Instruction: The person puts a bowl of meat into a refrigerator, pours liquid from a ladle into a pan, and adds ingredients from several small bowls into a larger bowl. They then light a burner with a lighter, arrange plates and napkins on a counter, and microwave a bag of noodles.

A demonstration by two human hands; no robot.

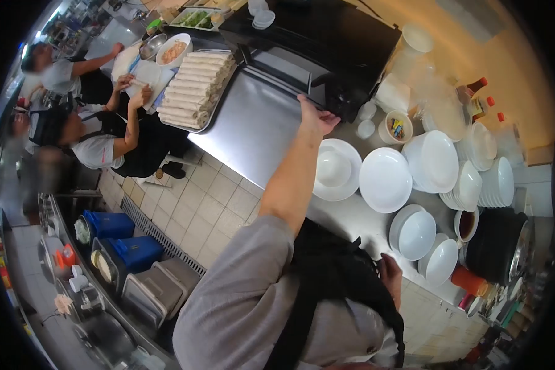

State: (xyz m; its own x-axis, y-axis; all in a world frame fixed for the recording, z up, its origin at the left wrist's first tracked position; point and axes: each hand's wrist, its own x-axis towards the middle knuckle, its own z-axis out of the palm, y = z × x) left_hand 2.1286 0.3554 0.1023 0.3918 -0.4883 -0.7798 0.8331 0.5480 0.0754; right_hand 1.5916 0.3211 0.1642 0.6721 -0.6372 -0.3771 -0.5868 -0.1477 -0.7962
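My left arm reaches across the steel counter (262, 114), and my left hand (317, 116) is right at the front of a black microwave (327, 43). Its fingers are apart and stretched out, the fingertips at the lower corner of the microwave front. My right hand (391, 276) hangs low beside my black apron (336, 262), near the counter edge; its fingers are mostly hidden. Beside my left forearm stand a white bowl on a plate (333, 169) and a white oval plate (385, 180).
A tray of rolled wraps (197, 86) lies left of the microwave. Stacked white plates (432, 161), bowls (416, 235) and a tub of small packets (396, 127) stand to the right. Two people work at the far left. Blue bins (135, 251) stand across the tiled floor (206, 194).
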